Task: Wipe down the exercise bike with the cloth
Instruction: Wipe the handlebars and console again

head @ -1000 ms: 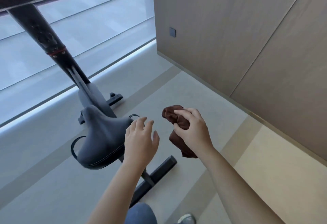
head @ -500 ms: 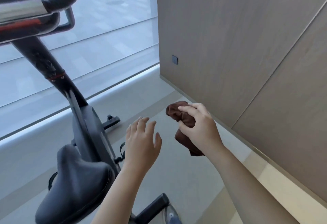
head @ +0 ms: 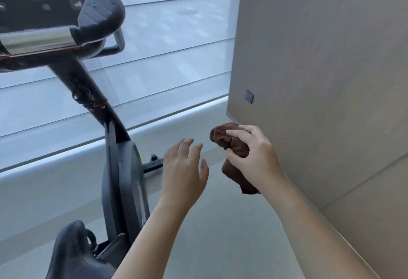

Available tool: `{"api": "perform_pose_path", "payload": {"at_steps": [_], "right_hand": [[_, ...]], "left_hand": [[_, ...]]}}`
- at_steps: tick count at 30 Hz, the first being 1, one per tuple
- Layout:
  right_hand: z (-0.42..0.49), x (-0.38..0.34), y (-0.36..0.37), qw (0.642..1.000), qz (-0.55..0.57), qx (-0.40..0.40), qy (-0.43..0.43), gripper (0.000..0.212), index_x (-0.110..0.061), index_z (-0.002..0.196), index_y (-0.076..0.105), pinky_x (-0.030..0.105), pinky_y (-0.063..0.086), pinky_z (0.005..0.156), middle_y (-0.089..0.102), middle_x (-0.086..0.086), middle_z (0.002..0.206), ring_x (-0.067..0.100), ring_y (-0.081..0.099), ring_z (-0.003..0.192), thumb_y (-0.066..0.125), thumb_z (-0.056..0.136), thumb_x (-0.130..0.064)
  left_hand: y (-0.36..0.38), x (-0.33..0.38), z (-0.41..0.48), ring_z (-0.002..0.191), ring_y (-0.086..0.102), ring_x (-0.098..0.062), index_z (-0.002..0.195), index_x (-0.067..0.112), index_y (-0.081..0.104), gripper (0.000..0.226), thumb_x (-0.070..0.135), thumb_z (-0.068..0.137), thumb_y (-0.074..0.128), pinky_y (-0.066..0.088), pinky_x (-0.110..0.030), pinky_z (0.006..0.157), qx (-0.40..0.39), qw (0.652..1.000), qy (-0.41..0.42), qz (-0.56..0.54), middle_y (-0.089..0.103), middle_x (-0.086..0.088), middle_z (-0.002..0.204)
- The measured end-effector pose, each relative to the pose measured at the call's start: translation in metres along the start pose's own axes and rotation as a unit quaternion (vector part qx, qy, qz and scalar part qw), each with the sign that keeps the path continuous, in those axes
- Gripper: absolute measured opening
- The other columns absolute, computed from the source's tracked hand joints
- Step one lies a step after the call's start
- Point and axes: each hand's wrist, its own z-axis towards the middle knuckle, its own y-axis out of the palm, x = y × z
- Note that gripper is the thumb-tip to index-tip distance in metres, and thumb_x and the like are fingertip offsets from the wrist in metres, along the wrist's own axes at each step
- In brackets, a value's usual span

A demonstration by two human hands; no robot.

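Frosted window (head: pixel 165 42), beige wall (head: pixel 320 58), grey floor (head: pixel 220 234)

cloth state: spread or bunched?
Bunched. The brown cloth is crumpled into a wad in the right hand, fingers curled over it, one end hanging below. It is clear of the bike.

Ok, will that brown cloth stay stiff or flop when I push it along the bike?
Probably floppy: the cloth is bunched in the right hand, its tail hanging limp below the grip. Likely light, since that one hand holds it in the air. Its matte, soft look suggests it would drag rather than slip.
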Motion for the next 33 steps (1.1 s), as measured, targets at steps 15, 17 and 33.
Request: {"api": "perform_pose_path", "payload": {"at_steps": [15,17,33], "right_hand": [[0.229,0.042,-0.006,0.980,0.071,-0.110,-0.147,0.037,-0.029,0.111,0.064,0.026,0.040,0.093,0.052,-0.006,0.121,0.018,0.050,0.113,0.067,0.075,-0.018],[0.255,0.041,-0.008,0.975,0.083,-0.122,-0.167,0.037,-0.029,0.111,0.063,0.025,0.039,0.092,0.052,-0.007,0.121,0.017,0.050,0.113,0.068,0.075,-0.018],[0.359,-0.061,0.041,0.934,0.181,-0.153,-0.269,0.036,-0.032,0.106,0.065,-0.005,0.029,0.083,0.056,-0.010,0.111,-0.002,0.050,0.096,0.069,0.074,-0.016]], "left_hand": [[0.053,0.022,0.171,0.106,0.055,-0.042,0.105,-0.002,0.063,0.033,0.003,0.073,0.070,0.043,-0.053,0.091,0.088,0.987,-0.120,0.064,0.062,-0.022,0.110],[0.051,0.021,0.189,0.106,0.055,-0.041,0.106,-0.001,0.063,0.033,0.003,0.074,0.070,0.042,-0.052,0.093,0.103,0.983,-0.134,0.077,0.062,-0.022,0.111],[-0.029,-0.055,0.243,0.110,0.054,-0.039,0.107,-0.002,0.063,0.031,0.012,0.079,0.057,0.044,-0.055,0.091,0.212,0.947,-0.170,0.173,0.060,-0.023,0.114]]}}
